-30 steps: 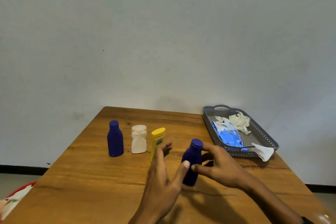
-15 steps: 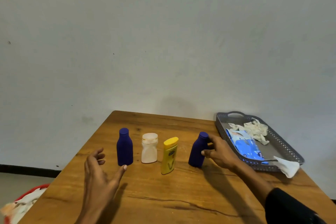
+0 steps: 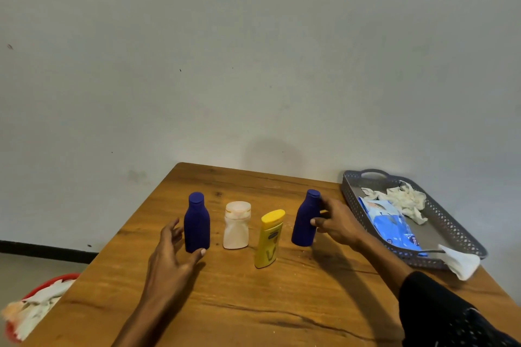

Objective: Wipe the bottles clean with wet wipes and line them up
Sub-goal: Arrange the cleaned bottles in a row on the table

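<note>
Several bottles stand in a row on the wooden table (image 3: 225,304): a dark blue bottle (image 3: 196,222) at the left, a white bottle (image 3: 236,225), a yellow bottle (image 3: 269,238), and a second dark blue bottle (image 3: 306,218) at the right. My right hand (image 3: 337,221) grips the right blue bottle from its right side. My left hand (image 3: 172,256) is spread around the left blue bottle, thumb at its base and fingers beside it, holding nothing that I can make out.
A grey perforated tray (image 3: 456,231) at the table's right edge holds a blue wet wipes pack (image 3: 390,224) and crumpled used wipes (image 3: 403,200); one wipe (image 3: 462,262) hangs over its near corner. A red bin (image 3: 36,301) with used wipes sits on the floor at the left.
My right hand has carried the blue bottle from the front of the table to the right end of the row. My left hand has swung left and forward to the left blue bottle.
</note>
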